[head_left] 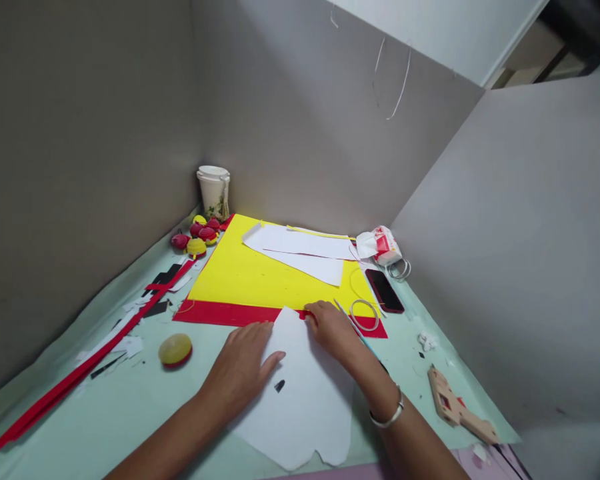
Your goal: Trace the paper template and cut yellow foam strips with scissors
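Observation:
My left hand [240, 367] lies flat, fingers stretched, on a large white foam sheet [305, 407] on the pale green table. My right hand [333, 327] rests on the sheet's top edge, fingers curled and pinched at that edge next to a red sheet [220, 313]. A bracelet is on my right wrist. Above the red sheet lies a yellow sheet [250, 273] with white cut pieces [300, 250] on it. A small black mark shows on the white sheet between my hands.
A paper cup [213, 190] stands in the far corner beside red and yellow round pieces [197, 233]. A yellow-red disc [175, 350], red strips [80, 373], a phone [384, 290], a tape ring [364, 315] and a wooden glue gun [455, 407] lie around. Grey walls close three sides.

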